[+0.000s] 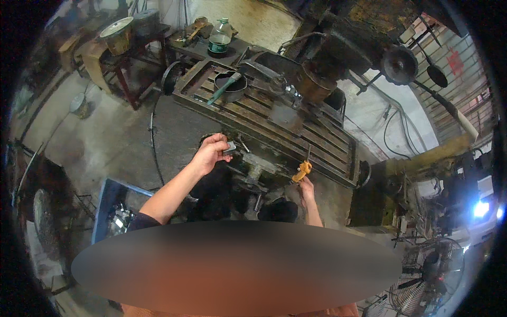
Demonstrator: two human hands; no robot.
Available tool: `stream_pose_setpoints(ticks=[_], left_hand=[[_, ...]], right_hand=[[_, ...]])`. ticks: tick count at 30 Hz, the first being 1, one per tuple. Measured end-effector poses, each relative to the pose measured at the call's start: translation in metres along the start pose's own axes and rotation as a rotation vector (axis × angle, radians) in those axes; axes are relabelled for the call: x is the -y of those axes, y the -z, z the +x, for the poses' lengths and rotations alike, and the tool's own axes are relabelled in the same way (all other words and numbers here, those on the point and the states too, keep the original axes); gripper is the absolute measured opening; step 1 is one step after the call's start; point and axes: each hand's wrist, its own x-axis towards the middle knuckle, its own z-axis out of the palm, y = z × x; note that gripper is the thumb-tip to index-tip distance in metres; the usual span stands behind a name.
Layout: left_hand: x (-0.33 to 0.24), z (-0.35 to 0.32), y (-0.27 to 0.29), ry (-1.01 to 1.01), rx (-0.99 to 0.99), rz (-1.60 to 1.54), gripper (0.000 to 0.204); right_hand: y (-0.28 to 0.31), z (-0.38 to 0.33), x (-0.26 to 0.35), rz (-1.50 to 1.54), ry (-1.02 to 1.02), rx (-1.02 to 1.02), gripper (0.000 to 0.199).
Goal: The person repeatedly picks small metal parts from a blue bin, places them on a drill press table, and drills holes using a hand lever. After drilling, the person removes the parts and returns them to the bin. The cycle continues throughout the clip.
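My left hand [212, 153] pinches a small grey metal block [230, 147] in front of the near edge of a slotted machine table [327, 138]. My right hand [307, 192] is closed around a yellow air blow gun [302, 171], its thin nozzle pointing up toward that edge. Farther back on the machine table, a green-handled brush [224, 88] lies across a dark round pot [236, 94]. Shiny metal pieces [293, 94] sit by the fixture in the middle of the table. A blurred patch hides the area below my forearms.
At my lower left stands a blue crate [100, 211] holding several metal pieces [121, 216]. A green-capped bottle [219, 38] is behind the machine table. Handwheels [171, 77] project from the machine. A bucket [117, 37] rests on a bench, and a fan [430, 274] stands at the lower right.
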Motion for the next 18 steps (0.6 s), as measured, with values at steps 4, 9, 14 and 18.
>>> stream_pose_setpoints(ticks=[4,9,14,18], left_hand=[[-0.002,0.001,-0.003,-0.017,0.009,0.0,0.007],[-0.002,0.001,0.014,-0.028,-0.016,0.115,0.009],[0.026,0.015,0.027,0.079,0.11,0.045,0.011],[0.037,0.007,0.008,0.144,0.14,0.11,0.012]], right_hand=[[0.001,0.032,-0.025,-0.222,0.169,-0.006,0.023],[-0.014,-0.014,0.056,-0.481,0.562,-0.303,0.038],[-0.033,-0.084,0.171,-1.027,0.478,-0.063,0.041],[-0.056,-0.059,0.203,-1.435,0.231,0.053,0.033]])
